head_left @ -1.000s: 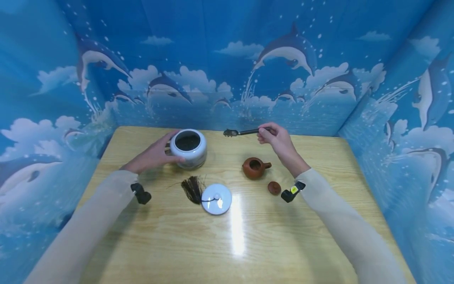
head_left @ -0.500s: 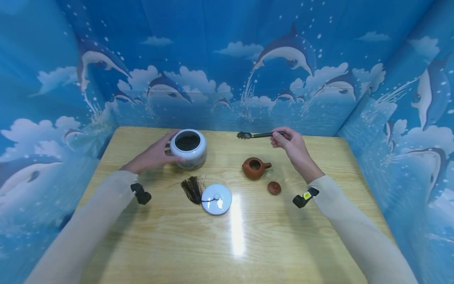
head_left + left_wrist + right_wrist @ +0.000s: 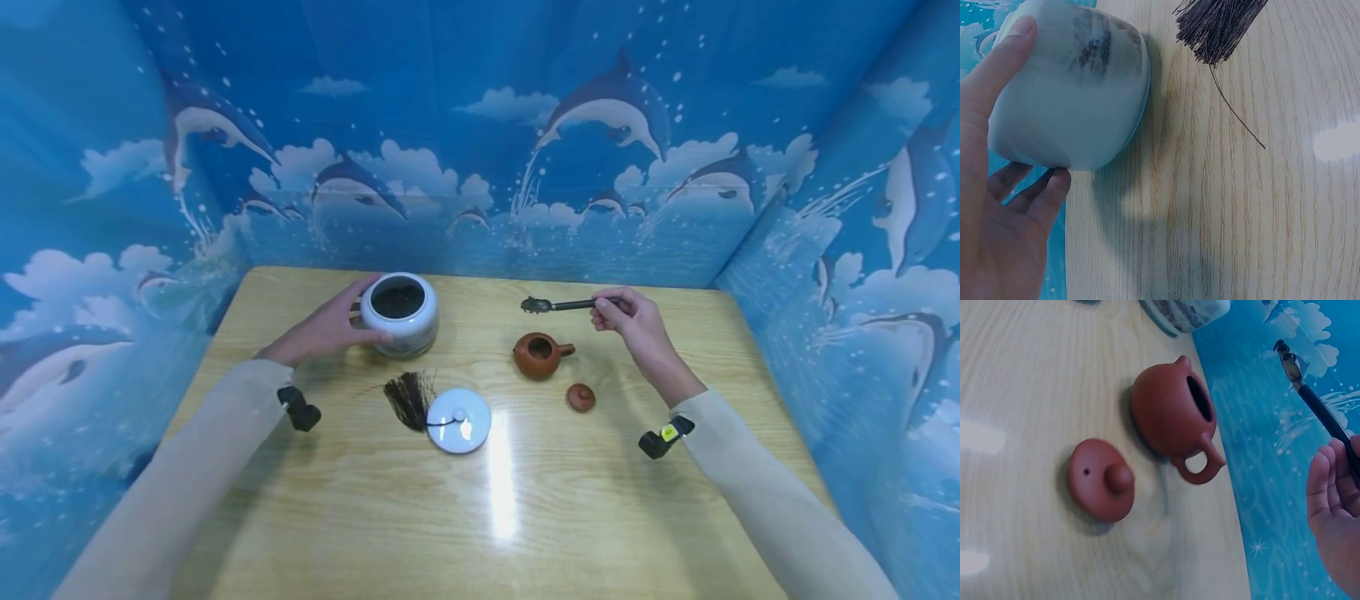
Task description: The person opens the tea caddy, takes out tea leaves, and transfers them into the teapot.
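My left hand grips the side of a white ceramic tea jar, open at the top, with dark tea leaves inside. In the left wrist view the thumb lies along the wall of the jar and the fingertips meet its lower part. My right hand pinches the dark handle of a tea scoop, whose head carries dark leaves. The scoop is held level in the air, behind and above a brown clay teapot. The teapot stands uncovered, its handle pointing right.
The small clay teapot lid lies just in front of the teapot. A white jar lid with a dark tassel beside it rests on the wooden table. Blue dolphin-printed cloth encloses the back and sides.
My right hand has moved right and toward me with the scoop, away from the jar. The left hand and jar have stayed in place.
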The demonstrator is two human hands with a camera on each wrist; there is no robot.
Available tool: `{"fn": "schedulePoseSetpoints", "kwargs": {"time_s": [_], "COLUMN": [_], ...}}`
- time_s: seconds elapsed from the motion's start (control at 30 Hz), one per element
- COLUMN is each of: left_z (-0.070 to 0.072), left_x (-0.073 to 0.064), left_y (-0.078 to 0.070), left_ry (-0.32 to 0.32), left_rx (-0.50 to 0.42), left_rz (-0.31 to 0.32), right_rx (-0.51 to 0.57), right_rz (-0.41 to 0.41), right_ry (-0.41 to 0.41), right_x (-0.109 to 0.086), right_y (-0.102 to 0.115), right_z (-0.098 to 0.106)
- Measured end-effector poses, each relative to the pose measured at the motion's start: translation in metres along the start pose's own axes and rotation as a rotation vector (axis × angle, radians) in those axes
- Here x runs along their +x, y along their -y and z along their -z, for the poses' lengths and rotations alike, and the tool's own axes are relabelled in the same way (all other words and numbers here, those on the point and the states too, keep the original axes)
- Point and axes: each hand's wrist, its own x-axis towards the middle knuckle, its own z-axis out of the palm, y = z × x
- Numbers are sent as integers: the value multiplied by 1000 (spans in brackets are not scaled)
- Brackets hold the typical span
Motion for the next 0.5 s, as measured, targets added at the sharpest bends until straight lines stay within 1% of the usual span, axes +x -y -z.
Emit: {"fn": "schedulePoseSetpoints", "kwargs": {"time_s": [0.2, 0.5], "left_z": [0, 1], "left_x": [0, -3], "left_y": [1, -1], "left_ry": [-2, 2], "left_rx": [6, -1], "left_rz": [0, 3], "right_rx": [-21, -44], "right_rz": [-23, -44], "right_ry": [-10, 4], "right_x": [-6, -13], "right_y": [-8, -23], "right_z": [4, 10]}}
